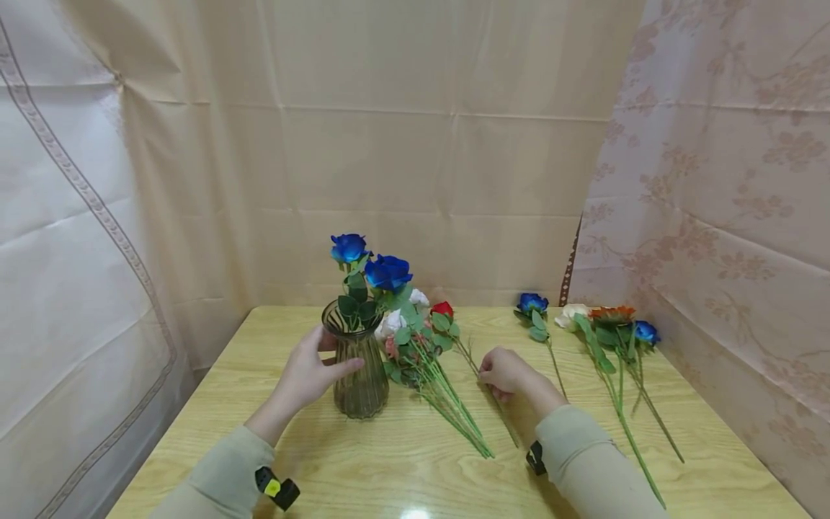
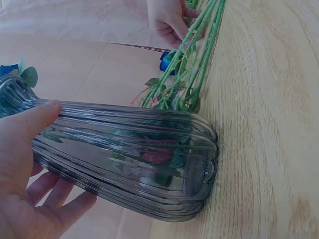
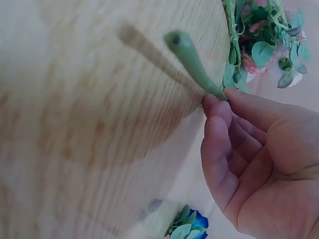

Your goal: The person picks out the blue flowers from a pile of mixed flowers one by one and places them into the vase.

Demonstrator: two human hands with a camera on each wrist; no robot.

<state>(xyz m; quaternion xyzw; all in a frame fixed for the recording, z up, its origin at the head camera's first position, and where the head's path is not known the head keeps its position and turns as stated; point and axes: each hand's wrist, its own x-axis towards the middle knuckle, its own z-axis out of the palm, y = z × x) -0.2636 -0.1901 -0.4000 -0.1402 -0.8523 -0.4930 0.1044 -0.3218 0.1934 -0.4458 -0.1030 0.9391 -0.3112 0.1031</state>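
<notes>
As LH [image 1: 308, 372] holds vase [image 1: 363, 380], RH [image 1: 509, 372] pinches stem [image 3: 192, 60]

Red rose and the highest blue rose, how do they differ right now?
Place: the red rose is outside the vase, while the blue rose stands in it. Pose: the red rose slants low near the table, while the blue rose is roughly upright. Contact: the right hand pinches the red rose's stem, while no hand touches the blue rose. Both have green leaves.

Seemingly a curtained booth, beige drapes [image 1: 421, 158], floral cloth [image 1: 733, 194], wood-grain table [image 1: 369, 465]
</notes>
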